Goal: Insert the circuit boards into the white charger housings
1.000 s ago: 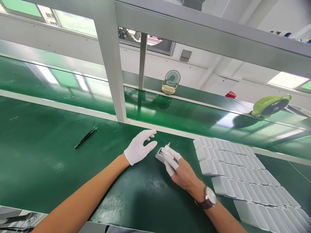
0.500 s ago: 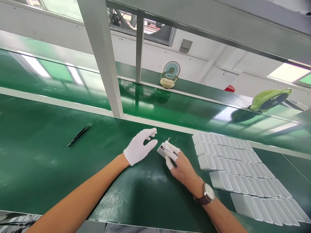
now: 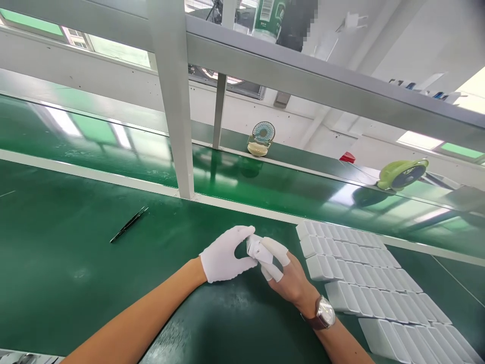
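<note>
My left hand, in a white glove, and my right hand, with white finger cots and a wristwatch, meet over the green bench. Between them they hold a small white charger-like part, lifted off the surface. The left thumb and fingers pinch its left side, and the right fingertips grip its right side. Rows of white rectangular housings lie just right of my right hand.
Black tweezers lie on the green mat to the left. A grey upright post and shelf beam stand behind the hands. A small beige fan and a green fan sit on the far ledge.
The white part, earlier resting on the mat under my right fingers, is now raised. My left hand went from open beside it to pinching it. The camera view tilted slightly.
</note>
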The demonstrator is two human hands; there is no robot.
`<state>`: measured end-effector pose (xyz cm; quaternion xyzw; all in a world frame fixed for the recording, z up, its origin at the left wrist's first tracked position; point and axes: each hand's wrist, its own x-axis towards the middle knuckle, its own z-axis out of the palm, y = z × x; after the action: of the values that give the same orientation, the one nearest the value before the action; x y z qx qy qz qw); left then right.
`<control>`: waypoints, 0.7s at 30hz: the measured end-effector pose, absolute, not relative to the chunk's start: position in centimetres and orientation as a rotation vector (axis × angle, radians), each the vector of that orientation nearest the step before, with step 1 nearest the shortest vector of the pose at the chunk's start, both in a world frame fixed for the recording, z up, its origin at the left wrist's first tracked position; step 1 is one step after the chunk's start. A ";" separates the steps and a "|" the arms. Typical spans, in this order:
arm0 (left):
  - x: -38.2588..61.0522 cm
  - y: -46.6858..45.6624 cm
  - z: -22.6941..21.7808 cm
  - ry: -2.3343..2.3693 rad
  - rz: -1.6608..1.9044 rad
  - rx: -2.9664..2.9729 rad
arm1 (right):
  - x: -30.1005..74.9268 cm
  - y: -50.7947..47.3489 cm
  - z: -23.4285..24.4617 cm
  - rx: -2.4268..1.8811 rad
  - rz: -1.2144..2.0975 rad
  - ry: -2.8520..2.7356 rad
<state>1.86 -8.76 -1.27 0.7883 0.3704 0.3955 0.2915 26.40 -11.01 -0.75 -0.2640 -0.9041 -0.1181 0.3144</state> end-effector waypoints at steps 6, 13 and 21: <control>1.9 -8.9 -1.3 0.928 1.085 2.137 | 26.5 -11.2 -1.4 -0.655 -0.314 -2.393; 2.3 -9.1 -1.4 0.909 1.168 2.092 | 25.9 -11.3 -1.8 -0.683 -0.183 -2.283; 2.9 -9.9 0.5 1.130 1.023 1.988 | 23.8 -11.8 -1.2 -0.866 0.700 -1.556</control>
<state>2.90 -9.85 0.50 0.7538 0.4283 0.3879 0.3129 23.77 -11.76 -1.17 -0.3700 -0.6647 0.2990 0.5760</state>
